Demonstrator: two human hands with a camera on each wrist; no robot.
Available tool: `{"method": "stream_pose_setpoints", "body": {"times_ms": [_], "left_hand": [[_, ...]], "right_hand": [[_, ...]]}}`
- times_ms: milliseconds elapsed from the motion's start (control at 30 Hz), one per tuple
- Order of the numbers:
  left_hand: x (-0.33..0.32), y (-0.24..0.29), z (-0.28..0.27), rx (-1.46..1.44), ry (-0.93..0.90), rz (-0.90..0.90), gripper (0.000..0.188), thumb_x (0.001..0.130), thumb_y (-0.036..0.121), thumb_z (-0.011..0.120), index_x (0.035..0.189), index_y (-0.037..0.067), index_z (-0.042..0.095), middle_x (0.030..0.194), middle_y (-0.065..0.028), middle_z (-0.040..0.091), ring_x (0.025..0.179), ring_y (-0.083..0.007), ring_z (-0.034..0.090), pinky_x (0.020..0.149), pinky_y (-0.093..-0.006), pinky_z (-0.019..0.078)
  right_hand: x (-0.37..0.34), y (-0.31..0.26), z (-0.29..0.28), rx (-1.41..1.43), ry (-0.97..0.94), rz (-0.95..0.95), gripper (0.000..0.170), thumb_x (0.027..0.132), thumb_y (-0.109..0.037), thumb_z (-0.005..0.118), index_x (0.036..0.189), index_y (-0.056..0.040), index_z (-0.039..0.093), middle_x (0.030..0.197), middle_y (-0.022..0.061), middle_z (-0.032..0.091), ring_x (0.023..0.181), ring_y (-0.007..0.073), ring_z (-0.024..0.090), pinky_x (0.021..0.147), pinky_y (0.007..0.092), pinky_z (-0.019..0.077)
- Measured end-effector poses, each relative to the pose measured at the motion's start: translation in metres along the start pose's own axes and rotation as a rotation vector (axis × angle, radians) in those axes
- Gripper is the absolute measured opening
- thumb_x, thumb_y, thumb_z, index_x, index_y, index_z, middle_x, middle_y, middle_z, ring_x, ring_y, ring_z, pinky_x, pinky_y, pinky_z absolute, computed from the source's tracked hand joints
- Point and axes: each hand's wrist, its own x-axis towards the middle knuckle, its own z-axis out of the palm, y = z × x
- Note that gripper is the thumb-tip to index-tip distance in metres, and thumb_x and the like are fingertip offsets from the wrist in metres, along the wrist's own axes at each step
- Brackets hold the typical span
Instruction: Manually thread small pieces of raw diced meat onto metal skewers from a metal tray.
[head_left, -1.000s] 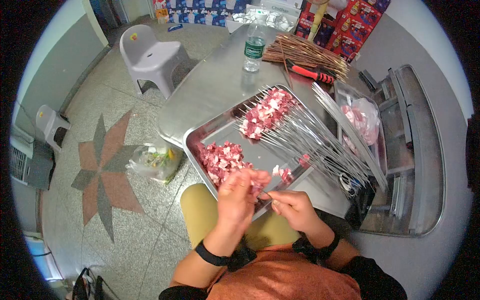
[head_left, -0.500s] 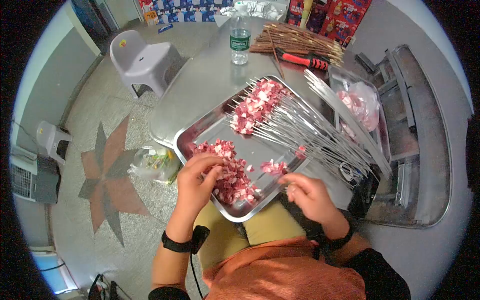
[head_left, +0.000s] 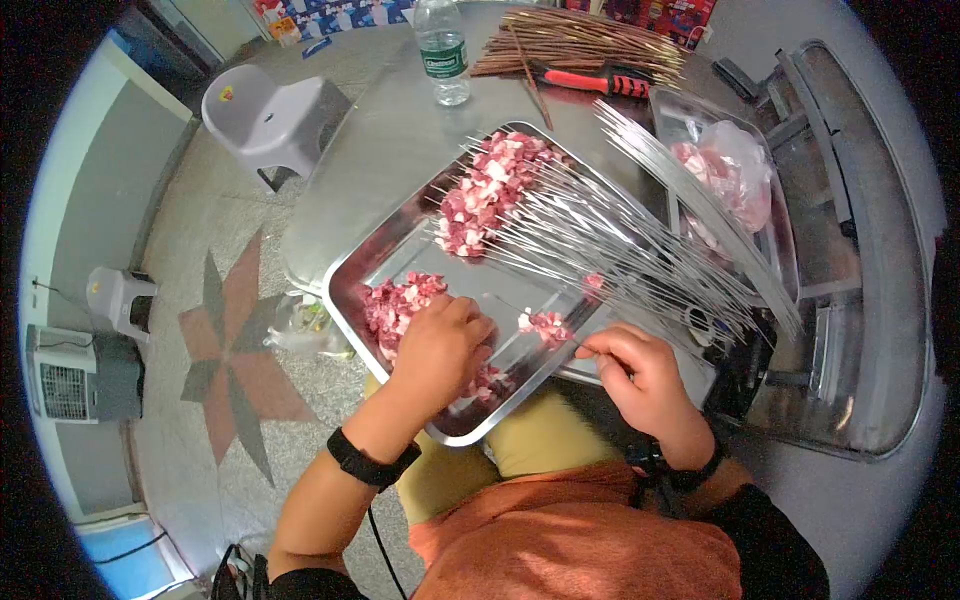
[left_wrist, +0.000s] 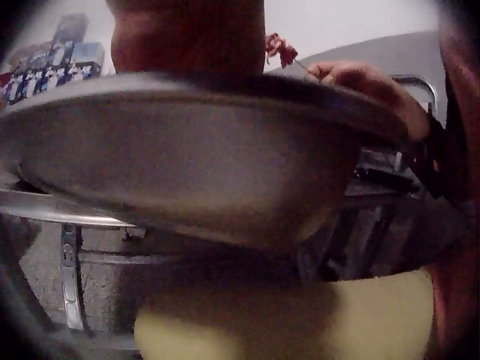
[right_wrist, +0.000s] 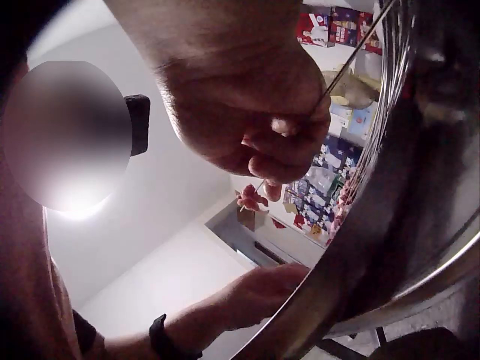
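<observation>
My right hand [head_left: 637, 372] grips a thin metal skewer [right_wrist: 358, 51] beside the near right rim of the steel tray [head_left: 345, 318]. Several small meat pieces [head_left: 546, 327] are threaded near the skewer's tip, which points toward my left hand. In the right wrist view the skewer passes through the curled fingers, with meat pieces [right_wrist: 252, 198] beyond them. My left hand [head_left: 440, 350] reaches down into the pile of diced meat [head_left: 392, 305] in the tray's near left part. Its fingers bend downward and the fingertips are hidden, so I cannot tell whether they pinch a piece.
Finished meat skewers [head_left: 490, 195] lie along the tray's far side, their bare metal ends [head_left: 640, 240] sticking out rightward. A bottle [head_left: 443, 55], a bundle of brown sticks [head_left: 580, 45] and a red-handled tool [head_left: 597, 80] are behind. Bagged meat [head_left: 730, 180] sits in a tray at right.
The hands were together at the skewer, then parted. My left hand went to the pile and now reaches deeper and rightward into it. My right hand kept the skewer and shifted slightly right.
</observation>
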Motion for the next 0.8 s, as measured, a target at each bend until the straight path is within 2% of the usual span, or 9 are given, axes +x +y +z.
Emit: {"method": "stream_pose_setpoints", "body": {"times_ms": [33, 167, 233, 367, 500, 600, 700, 733, 800], "left_hand": [[0.003, 0.002, 0.003, -0.001, -0.071, -0.051, 0.03, 0.066, 0.017, 0.066, 0.095, 0.009, 0.062, 0.093, -0.0105, 0.057, 0.091, -0.0293, 0.053, 0.077, -0.0385, 0.0445], [0.023, 0.008, 0.011, -0.109, 0.009, 0.103, 0.029, 0.067, 0.016, 0.065, 0.093, 0.006, 0.06, 0.094, -0.0123, 0.057, 0.091, -0.0306, 0.054, 0.078, -0.04, 0.0453], [0.03, 0.018, 0.022, -0.115, -0.034, 0.042, 0.025, 0.068, 0.014, 0.062, 0.092, 0.006, 0.059, 0.093, -0.0111, 0.056, 0.089, -0.03, 0.054, 0.075, -0.0401, 0.0456], [0.037, 0.035, 0.022, -0.054, -0.205, -0.201, 0.017, 0.069, 0.01, 0.058, 0.086, 0.006, 0.059, 0.091, -0.0114, 0.054, 0.085, -0.0308, 0.055, 0.07, -0.0398, 0.0464], [0.023, 0.009, 0.033, 0.003, -0.083, -0.089, 0.014, 0.071, 0.013, 0.063, 0.08, 0.004, 0.058, 0.079, -0.0144, 0.058, 0.079, -0.0347, 0.057, 0.068, -0.0404, 0.0479], [0.014, -0.003, 0.02, -0.246, 0.002, -0.134, 0.01, 0.073, 0.01, 0.064, 0.078, 0.003, 0.058, 0.077, -0.0122, 0.058, 0.075, -0.0286, 0.059, 0.064, -0.0358, 0.0476], [0.0, -0.008, -0.009, -0.555, 0.032, -0.312, 0.01, 0.076, 0.003, 0.065, 0.084, 0.004, 0.059, 0.079, -0.0067, 0.059, 0.073, -0.0149, 0.057, 0.065, -0.0266, 0.0462], [-0.004, -0.008, -0.018, -0.555, 0.033, -0.311, 0.01, 0.076, 0.003, 0.065, 0.084, 0.004, 0.059, 0.079, -0.0067, 0.059, 0.073, -0.0149, 0.057, 0.065, -0.0266, 0.0462], [-0.012, -0.01, -0.031, -0.986, -0.043, -0.505, 0.01, 0.077, 0.002, 0.062, 0.086, 0.002, 0.059, 0.078, -0.0084, 0.058, 0.07, -0.0159, 0.056, 0.064, -0.0276, 0.0463]], "right_hand": [[0.001, -0.001, -0.004, -0.006, -0.01, 0.034, 0.015, 0.076, 0.002, 0.05, 0.088, -0.0016, 0.058, 0.078, 0.0108, 0.059, 0.062, 0.0228, 0.056, 0.056, 0.0301, 0.0429], [0.0, 0.007, -0.006, 0.008, 0.028, 0.012, 0.015, 0.075, 0.003, 0.05, 0.087, -0.0016, 0.059, 0.078, 0.0101, 0.059, 0.061, 0.0215, 0.055, 0.054, 0.029, 0.0416], [0.001, 0.004, -0.006, 0.043, 0.015, 0.08, 0.012, 0.077, 0.004, 0.05, 0.085, 0.0014, 0.059, 0.078, 0.0078, 0.059, 0.066, 0.0148, 0.054, 0.057, 0.0246, 0.0397], [0.003, -0.001, -0.007, 0.025, 0.014, 0.035, 0.015, 0.075, 0.003, 0.049, 0.086, -0.0014, 0.059, 0.078, 0.0098, 0.059, 0.063, 0.0208, 0.055, 0.055, 0.0291, 0.0417], [0.002, -0.005, -0.008, 0.034, 0.019, 0.039, 0.015, 0.075, 0.003, 0.049, 0.086, -0.0012, 0.059, 0.078, 0.01, 0.059, 0.064, 0.0208, 0.056, 0.056, 0.0291, 0.0422], [-0.002, -0.003, -0.011, 0.02, 0.023, 0.046, 0.016, 0.075, 0.002, 0.049, 0.086, -0.001, 0.059, 0.079, 0.0103, 0.059, 0.065, 0.0208, 0.056, 0.056, 0.0289, 0.0425], [-0.004, -0.003, -0.009, 0.023, 0.034, 0.023, 0.015, 0.076, 0.002, 0.049, 0.087, -0.0009, 0.059, 0.079, 0.0106, 0.059, 0.065, 0.0208, 0.056, 0.056, 0.0288, 0.0427], [-0.004, -0.003, -0.008, 0.026, 0.033, 0.012, 0.015, 0.076, 0.002, 0.049, 0.087, -0.0008, 0.059, 0.079, 0.0107, 0.059, 0.065, 0.0208, 0.056, 0.057, 0.0288, 0.0428], [-0.003, -0.004, -0.005, 0.013, 0.01, 0.031, 0.014, 0.077, 0.001, 0.049, 0.087, -0.0008, 0.059, 0.079, 0.0108, 0.059, 0.065, 0.0213, 0.057, 0.057, 0.029, 0.043]]}}
